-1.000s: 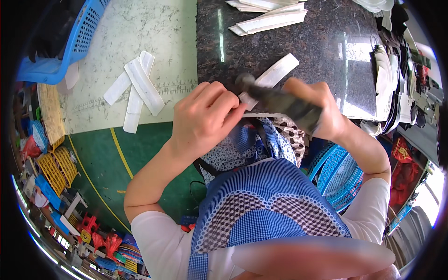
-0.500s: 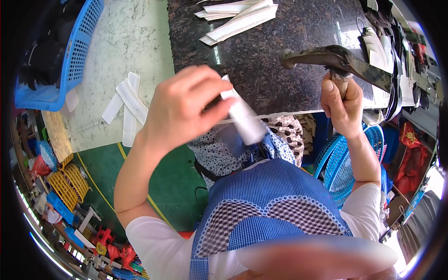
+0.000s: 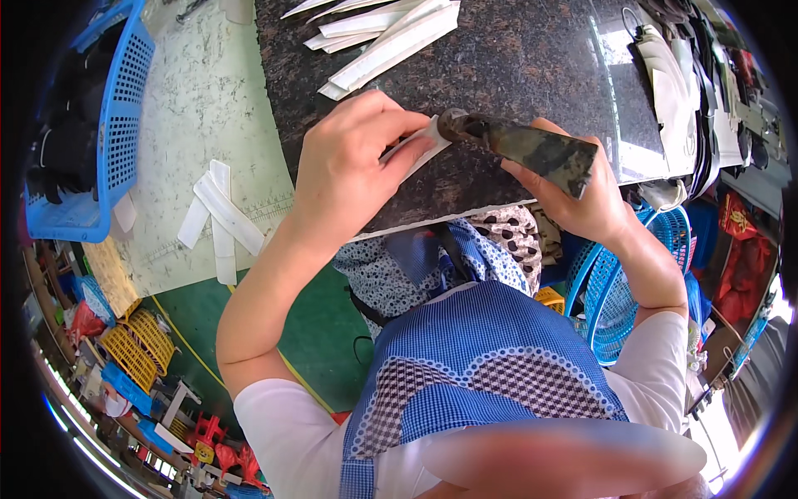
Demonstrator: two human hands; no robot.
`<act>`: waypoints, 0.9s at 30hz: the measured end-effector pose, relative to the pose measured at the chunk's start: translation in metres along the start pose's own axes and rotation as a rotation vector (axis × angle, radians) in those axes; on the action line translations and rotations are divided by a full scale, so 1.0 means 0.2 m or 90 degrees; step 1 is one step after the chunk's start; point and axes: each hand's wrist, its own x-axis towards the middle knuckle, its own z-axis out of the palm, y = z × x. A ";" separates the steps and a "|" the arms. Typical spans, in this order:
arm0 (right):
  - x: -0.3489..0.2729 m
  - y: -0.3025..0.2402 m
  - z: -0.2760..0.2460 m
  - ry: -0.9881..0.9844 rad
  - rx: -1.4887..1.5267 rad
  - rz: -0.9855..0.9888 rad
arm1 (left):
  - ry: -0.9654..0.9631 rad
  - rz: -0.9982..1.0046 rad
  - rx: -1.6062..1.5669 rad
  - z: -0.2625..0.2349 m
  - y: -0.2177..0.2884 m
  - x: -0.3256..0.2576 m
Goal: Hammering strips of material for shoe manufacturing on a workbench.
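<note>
On dark stone slab, left hand pinning one white strip, right hand gripping one hammer

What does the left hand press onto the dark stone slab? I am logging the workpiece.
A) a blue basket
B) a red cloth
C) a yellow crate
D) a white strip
D: the left hand pins a white strip flat on the stone slab, and the head of the right hand's dark tool meets the strip's end.
</note>
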 end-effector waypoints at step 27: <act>0.11 -0.06 -0.04 -0.153 -0.067 -0.064 | 0.019 0.074 0.100 -0.04 0.04 -0.14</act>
